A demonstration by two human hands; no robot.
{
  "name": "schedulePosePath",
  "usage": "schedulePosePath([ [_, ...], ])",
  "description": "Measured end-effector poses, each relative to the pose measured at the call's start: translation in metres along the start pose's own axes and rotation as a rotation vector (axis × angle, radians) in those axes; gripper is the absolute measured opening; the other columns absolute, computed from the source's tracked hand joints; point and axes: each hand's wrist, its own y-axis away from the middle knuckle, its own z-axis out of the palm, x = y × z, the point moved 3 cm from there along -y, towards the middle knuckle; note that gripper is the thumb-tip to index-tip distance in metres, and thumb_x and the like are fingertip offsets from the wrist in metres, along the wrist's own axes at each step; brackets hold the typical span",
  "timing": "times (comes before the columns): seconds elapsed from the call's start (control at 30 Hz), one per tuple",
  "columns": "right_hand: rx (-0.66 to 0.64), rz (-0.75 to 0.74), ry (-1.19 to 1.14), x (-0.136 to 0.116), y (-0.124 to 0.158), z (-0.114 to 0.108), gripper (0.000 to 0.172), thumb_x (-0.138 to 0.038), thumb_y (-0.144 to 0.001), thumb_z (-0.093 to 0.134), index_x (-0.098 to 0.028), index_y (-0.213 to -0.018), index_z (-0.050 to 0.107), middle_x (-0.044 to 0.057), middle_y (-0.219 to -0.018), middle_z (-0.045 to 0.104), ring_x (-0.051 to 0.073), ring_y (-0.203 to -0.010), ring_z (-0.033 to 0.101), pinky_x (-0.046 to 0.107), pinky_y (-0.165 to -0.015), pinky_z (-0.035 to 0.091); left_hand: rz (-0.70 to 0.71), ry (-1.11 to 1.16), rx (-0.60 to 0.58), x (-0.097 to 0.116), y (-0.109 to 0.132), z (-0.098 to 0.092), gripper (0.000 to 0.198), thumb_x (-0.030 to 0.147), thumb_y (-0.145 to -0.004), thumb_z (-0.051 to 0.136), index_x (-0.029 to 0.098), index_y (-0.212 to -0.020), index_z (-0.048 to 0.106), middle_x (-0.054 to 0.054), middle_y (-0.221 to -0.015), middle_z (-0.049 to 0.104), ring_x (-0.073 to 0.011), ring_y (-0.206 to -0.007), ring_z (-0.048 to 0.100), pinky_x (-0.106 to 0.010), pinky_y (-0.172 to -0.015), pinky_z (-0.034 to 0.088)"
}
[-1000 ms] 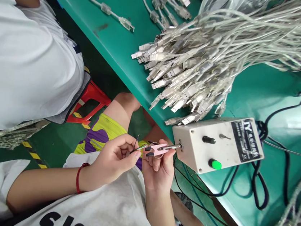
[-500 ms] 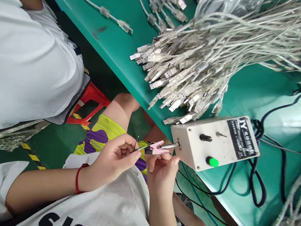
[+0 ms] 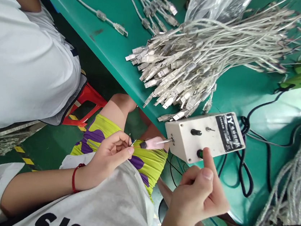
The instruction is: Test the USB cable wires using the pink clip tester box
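Note:
My left hand (image 3: 115,150) is closed in a pinch on thin wires (image 3: 132,142), whose dark and light ends stick up past the fingertips. Just right of them a pink clip (image 3: 152,142) with a dark tip sits on the metal shaft of a white box (image 3: 182,142); the clip looks smeared, as if spinning. A fine strand seems to run between wires and clip, too blurred to be sure. With its index finger stretched out, my right hand (image 3: 198,191) touches the green button (image 3: 200,154) on the box. The other fingers are curled and hold nothing visible.
A big bundle of clear USB cables (image 3: 177,72) lies behind the box on the green table (image 3: 98,45). More cables (image 3: 293,172) are heaped at right. Black cords (image 3: 247,185) trail from the box. A person in a white shirt (image 3: 29,55) sits at left.
My right hand has left the clip and moved right onto the green button. The clip, sharp before, is now blurred. My left hand still pinches the wires, slightly farther left.

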Motion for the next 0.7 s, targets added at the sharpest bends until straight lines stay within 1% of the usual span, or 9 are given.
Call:
schedulePosePath([
  [0.1,0.046,-0.001,-0.123,-0.013,0.014,-0.002,0.044,-0.04,-0.106,0.079,-0.013,-0.139,0.088,-0.008,-0.053,0.041,0.011,-0.048,0.032,0.029,-0.051,0.024,0.034,-0.016,0.017,0.003,0.003,-0.002,0.015,0.029,-0.107,0.086,0.022,-0.101,0.074,0.002,-0.084,0.065,-0.0112,-0.072,0.056,-0.021,-0.067,0.048],
  [0.17,-0.003,0.092,-0.242,-0.016,0.028,-0.005,0.031,-0.037,-0.105,0.083,-0.02,-0.129,0.092,-0.007,-0.055,0.045,0.011,-0.05,0.037,0.028,-0.051,0.029,0.07,-0.026,0.029,0.005,0.007,-0.004,0.015,0.029,-0.107,0.085,0.022,-0.101,0.073,0.002,-0.085,0.066,-0.0112,-0.072,0.058,-0.021,-0.066,0.048],
  [0.2,-0.065,0.175,-0.299,-0.016,0.035,-0.004,0.025,-0.039,-0.104,0.085,-0.022,-0.12,0.093,-0.006,-0.057,0.049,0.011,-0.05,0.039,0.027,-0.051,0.03,0.092,-0.038,0.033,0.006,0.009,-0.005,0.014,0.029,-0.108,0.084,0.022,-0.101,0.073,0.002,-0.086,0.066,-0.0112,-0.072,0.058,-0.02,-0.066,0.048],
  [0.23,-0.156,0.27,-0.35,-0.015,0.042,-0.002,0.022,-0.042,-0.102,0.087,-0.024,-0.112,0.094,-0.005,-0.058,0.053,0.011,-0.051,0.041,0.026,-0.05,0.031,0.115,-0.058,0.035,0.008,0.012,-0.006,0.013,0.029,-0.108,0.084,0.023,-0.102,0.073,0.002,-0.086,0.066,-0.0112,-0.072,0.059,-0.02,-0.066,0.049],
  [0.3,-0.391,0.462,-0.423,-0.014,0.054,0.009,0.025,-0.049,-0.098,0.091,-0.025,-0.103,0.094,-0.003,-0.059,0.057,0.011,-0.052,0.042,0.025,-0.051,0.033,0.167,-0.126,0.024,0.011,0.017,-0.007,0.011,0.028,-0.108,0.083,0.023,-0.104,0.074,0.002,-0.085,0.066,-0.0113,-0.072,0.061,-0.02,-0.067,0.052],
  [0.37,-0.579,0.62,-0.478,-0.012,0.064,0.021,0.032,-0.055,-0.092,0.097,-0.025,-0.102,0.094,-0.004,-0.058,0.054,0.01,-0.054,0.041,0.023,-0.055,0.036,0.211,-0.197,-0.012,0.016,0.021,-0.005,0.009,0.026,-0.108,0.082,0.024,-0.104,0.074,0.002,-0.085,0.066,-0.0114,-0.073,0.062,-0.02,-0.069,0.053],
  [0.43,-0.672,0.721,-0.542,-0.011,0.069,0.031,0.035,-0.057,-0.087,0.101,-0.025,-0.098,0.094,-0.006,-0.058,0.05,0.009,-0.056,0.039,0.023,-0.058,0.037,0.23,-0.233,-0.055,0.019,0.023,-0.001,0.01,0.025,-0.108,0.08,0.023,-0.102,0.072,0.002,-0.084,0.066,-0.0113,-0.072,0.061,-0.019,-0.067,0.052],
  [0.53,-0.687,0.77,-0.585,-0.011,0.071,0.037,0.034,-0.056,-0.083,0.105,-0.024,-0.089,0.093,-0.006,-0.057,0.048,0.008,-0.055,0.036,0.022,-0.057,0.034,0.226,-0.273,-0.101,0.021,0.024,0.002,0.014,0.025,-0.107,0.078,0.022,-0.098,0.068,0.003,-0.081,0.062,-0.0113,-0.069,0.056,-0.02,-0.062,0.048],
  [0.7,-0.657,0.775,-0.571,-0.011,0.07,0.034,0.029,-0.05,-0.083,0.105,-0.024,-0.088,0.092,-0.008,-0.052,0.043,0.008,-0.053,0.034,0.021,-0.055,0.032,0.273,-0.366,-0.131,0.019,0.025,0.001,0.015,0.027,-0.108,0.076,0.022,-0.098,0.067,0.003,-0.079,0.058,-0.0112,-0.065,0.049,-0.023,-0.059,0.04],
])
